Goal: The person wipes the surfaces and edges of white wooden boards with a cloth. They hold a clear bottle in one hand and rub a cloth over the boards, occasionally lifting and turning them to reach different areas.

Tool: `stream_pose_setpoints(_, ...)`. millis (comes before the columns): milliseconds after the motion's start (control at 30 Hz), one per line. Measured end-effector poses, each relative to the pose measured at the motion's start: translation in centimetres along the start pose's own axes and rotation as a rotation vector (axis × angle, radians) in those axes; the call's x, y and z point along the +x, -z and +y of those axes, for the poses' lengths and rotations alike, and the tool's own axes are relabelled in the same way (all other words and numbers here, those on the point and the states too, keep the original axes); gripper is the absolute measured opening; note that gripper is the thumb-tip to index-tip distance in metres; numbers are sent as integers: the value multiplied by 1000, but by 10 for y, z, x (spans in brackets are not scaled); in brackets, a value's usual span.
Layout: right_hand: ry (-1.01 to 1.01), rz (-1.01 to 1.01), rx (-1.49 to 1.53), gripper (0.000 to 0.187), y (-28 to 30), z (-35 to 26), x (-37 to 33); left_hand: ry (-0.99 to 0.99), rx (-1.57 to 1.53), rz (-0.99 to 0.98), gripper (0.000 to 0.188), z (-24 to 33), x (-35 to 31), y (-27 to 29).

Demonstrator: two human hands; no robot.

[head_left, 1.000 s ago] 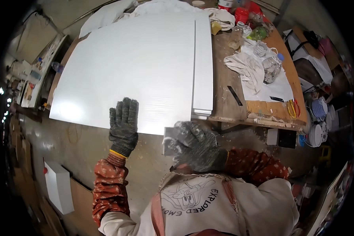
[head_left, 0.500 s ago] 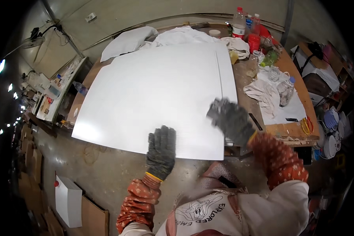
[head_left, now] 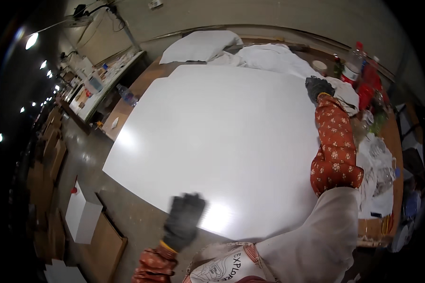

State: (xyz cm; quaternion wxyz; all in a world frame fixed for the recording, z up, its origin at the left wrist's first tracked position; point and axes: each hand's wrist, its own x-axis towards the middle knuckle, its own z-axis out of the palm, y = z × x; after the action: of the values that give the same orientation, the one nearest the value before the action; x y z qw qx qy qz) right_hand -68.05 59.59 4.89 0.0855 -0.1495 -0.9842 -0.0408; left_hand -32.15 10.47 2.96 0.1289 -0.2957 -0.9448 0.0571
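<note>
A large glossy white panel [head_left: 222,137] lies over the worktable, its near edge reaching toward my body. My left hand [head_left: 184,219], in a dark grey knit glove, is at the panel's near left edge. Its fingers are stretched out and blurred by motion, holding nothing; whether they touch the panel cannot be made out. Stretched far across, my right hand [head_left: 319,88], gloved the same way, is at the panel's far right corner with its fingers curled. What they close on, if anything, is hidden. My right sleeve covers part of the panel's right edge.
White cloths [head_left: 274,59] and a white padded bundle [head_left: 200,45] lie behind the panel. Plastic bottles [head_left: 353,66] and rags crowd the table's right side. A white box [head_left: 82,214] stands on the floor at left near brown boards [head_left: 104,250]. Another bench [head_left: 109,85] stands far left.
My right hand has gone from the panel's near right side to its far right corner. The view has turned left; my left hand is now blurred at the near edge.
</note>
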Motion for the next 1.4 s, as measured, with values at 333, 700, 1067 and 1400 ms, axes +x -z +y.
stream_pose_setpoints(333, 420, 325, 212, 36, -17, -129, 21, 64, -4, -142, 62, -123, -24, 6)
stream_pose_setpoints(700, 59, 98, 53, 33, 20, -238, 0, 281, 191, 13, 46, -306, -96, -49)
stream_pose_setpoints(1067, 7, 83, -247, 24, -32, -142, 34, 242, 102, 180, 47, -350, -85, -55)
stream_pose_setpoints(1400, 302, 162, 70, 24, 34, -528, 36, 343, 12, 250, 58, -342, -90, -67)
